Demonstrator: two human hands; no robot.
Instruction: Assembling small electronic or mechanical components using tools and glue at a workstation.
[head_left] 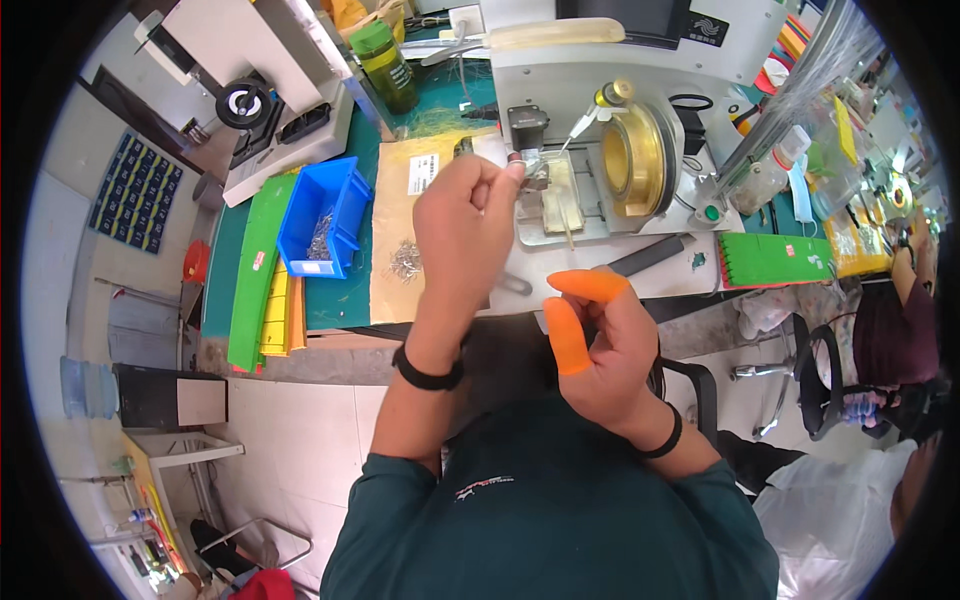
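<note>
My left hand (462,225) is raised to a small grey machine (600,90), its fingertips pinching a tiny metal part (528,168) at the machine's black head above a pale fixture plate (560,200). My right hand (600,345) hangs lower, near the bench's front edge, with orange finger cots on the thumb and forefinger; the fingers are curled and I cannot see anything in them. A brass-coloured wheel (632,155) sits on the machine to the right of the plate. A small heap of loose metal parts (405,260) lies on a brown sheet left of my left hand.
A blue bin (345,190) with metal parts stands left on the green mat, beside green and yellow strips (256,270). A white machine (270,70) and a green bottle (385,65) stand at the back. A green comb-like block (775,258) lies right. Another person (900,320) sits far right.
</note>
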